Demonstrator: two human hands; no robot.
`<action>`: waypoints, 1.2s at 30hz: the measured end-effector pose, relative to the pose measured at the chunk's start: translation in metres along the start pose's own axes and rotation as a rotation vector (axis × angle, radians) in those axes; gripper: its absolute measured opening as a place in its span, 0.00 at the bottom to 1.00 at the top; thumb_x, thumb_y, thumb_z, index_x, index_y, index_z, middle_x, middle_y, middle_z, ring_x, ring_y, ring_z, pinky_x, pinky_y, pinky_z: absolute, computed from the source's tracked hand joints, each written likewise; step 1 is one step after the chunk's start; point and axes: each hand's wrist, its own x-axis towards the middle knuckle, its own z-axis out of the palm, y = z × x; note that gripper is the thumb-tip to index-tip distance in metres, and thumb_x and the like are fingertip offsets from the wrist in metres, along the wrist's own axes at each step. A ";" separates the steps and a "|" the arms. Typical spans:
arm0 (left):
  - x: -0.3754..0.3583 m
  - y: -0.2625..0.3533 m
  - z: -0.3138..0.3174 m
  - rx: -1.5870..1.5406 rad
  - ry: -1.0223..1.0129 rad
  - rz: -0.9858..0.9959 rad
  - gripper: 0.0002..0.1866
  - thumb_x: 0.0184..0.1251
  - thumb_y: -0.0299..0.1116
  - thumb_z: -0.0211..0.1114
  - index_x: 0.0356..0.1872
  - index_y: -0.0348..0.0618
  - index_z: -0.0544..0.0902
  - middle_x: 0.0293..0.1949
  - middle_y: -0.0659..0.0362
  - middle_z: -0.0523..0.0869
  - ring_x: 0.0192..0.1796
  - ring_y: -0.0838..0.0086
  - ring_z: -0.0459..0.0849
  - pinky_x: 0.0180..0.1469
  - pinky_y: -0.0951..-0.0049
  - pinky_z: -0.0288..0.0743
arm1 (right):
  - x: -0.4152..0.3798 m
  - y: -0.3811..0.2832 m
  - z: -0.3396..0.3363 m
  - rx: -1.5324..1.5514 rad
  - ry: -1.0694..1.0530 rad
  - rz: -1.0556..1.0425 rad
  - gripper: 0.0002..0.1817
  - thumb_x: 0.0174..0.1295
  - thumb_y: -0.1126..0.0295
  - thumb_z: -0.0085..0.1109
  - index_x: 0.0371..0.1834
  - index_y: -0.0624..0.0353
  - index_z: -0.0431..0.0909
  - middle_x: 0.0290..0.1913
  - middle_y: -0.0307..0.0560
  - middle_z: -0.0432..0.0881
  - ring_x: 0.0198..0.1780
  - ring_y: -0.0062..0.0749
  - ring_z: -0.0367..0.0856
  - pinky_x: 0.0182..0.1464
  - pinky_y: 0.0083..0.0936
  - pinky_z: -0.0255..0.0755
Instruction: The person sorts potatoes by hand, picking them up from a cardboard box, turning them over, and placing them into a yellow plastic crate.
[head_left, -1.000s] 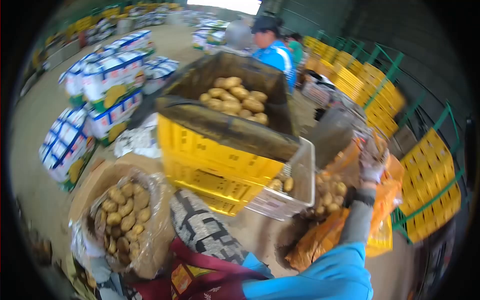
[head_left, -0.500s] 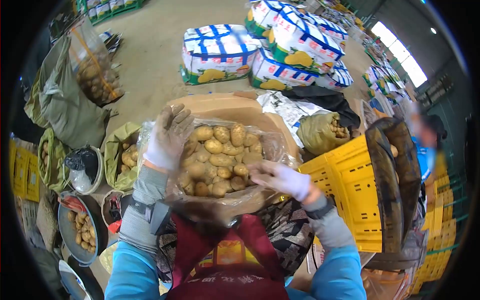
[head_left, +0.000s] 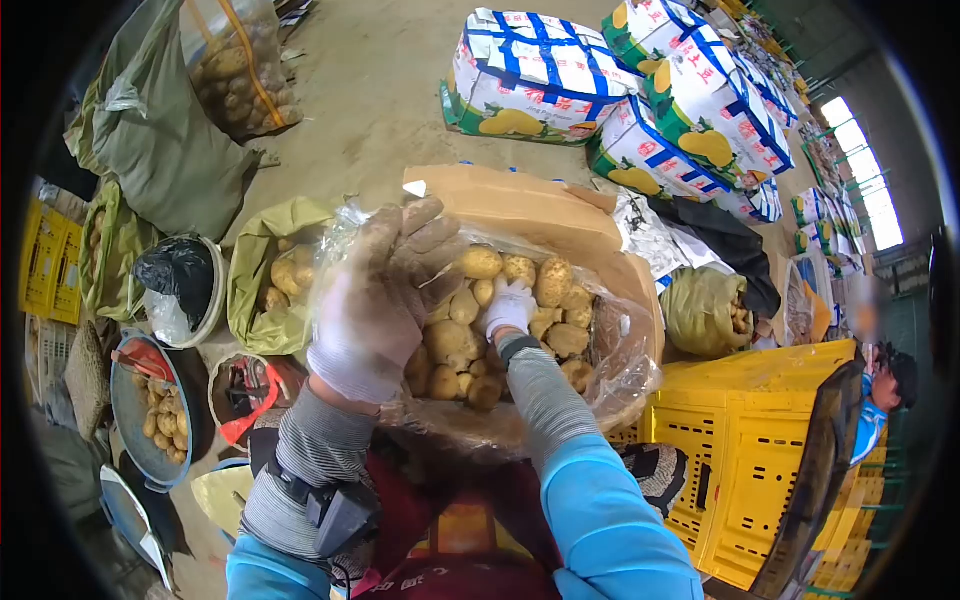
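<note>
Potatoes fill a cardboard box lined with clear plastic in front of me. My left hand, in a white glove with soiled fingers, is raised over the box's left side, fingers stretched out and apart, holding nothing I can see. My right hand, also in a white glove, reaches down among the potatoes near the middle of the box. Its fingertips are hidden, so I cannot see whether they grip a potato.
Left of the box stand a green sack of potatoes, a bucket and a blue basin with potatoes. A yellow crate stands at right. Printed white bags lie beyond. Another person is at far right.
My right hand has moved left and down from the box's right edge into the potatoes. My left hand looks closer to the camera. The view has shifted, with the background bags farther right.
</note>
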 end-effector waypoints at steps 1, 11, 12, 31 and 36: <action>-0.001 -0.001 0.001 0.011 0.014 0.013 0.23 0.78 0.45 0.53 0.67 0.45 0.71 0.62 0.55 0.79 0.60 0.63 0.81 0.58 0.62 0.75 | -0.004 0.002 -0.004 0.025 0.009 -0.027 0.31 0.46 0.63 0.71 0.58 0.41 0.76 0.52 0.51 0.73 0.56 0.49 0.76 0.53 0.43 0.72; -0.008 -0.049 0.009 0.385 0.016 0.019 0.22 0.71 0.36 0.62 0.64 0.43 0.74 0.57 0.59 0.80 0.61 0.70 0.77 0.61 0.67 0.72 | -0.060 0.060 -0.103 1.181 -0.079 -0.112 0.40 0.43 0.62 0.79 0.61 0.57 0.71 0.57 0.58 0.75 0.60 0.52 0.74 0.64 0.38 0.68; -0.011 -0.059 0.021 0.494 0.090 -0.035 0.24 0.69 0.33 0.63 0.64 0.42 0.73 0.57 0.59 0.79 0.61 0.70 0.77 0.61 0.67 0.72 | -0.078 0.061 -0.147 0.949 0.090 -0.225 0.40 0.44 0.62 0.79 0.62 0.57 0.71 0.57 0.58 0.75 0.60 0.52 0.73 0.64 0.39 0.68; -0.034 -0.093 0.067 0.323 -0.375 -0.389 0.32 0.67 0.28 0.66 0.71 0.39 0.65 0.66 0.52 0.73 0.66 0.65 0.76 0.65 0.63 0.74 | -0.171 0.120 -0.253 1.380 0.127 -0.482 0.36 0.57 0.72 0.73 0.70 0.61 0.67 0.67 0.51 0.73 0.66 0.32 0.72 0.68 0.29 0.67; -0.029 -0.091 0.059 0.387 -0.321 -0.376 0.29 0.67 0.29 0.66 0.68 0.40 0.67 0.62 0.53 0.76 0.61 0.66 0.79 0.61 0.65 0.77 | -0.153 0.129 -0.242 1.586 -0.014 -0.415 0.29 0.62 0.73 0.68 0.67 0.61 0.71 0.67 0.49 0.74 0.65 0.31 0.74 0.67 0.29 0.69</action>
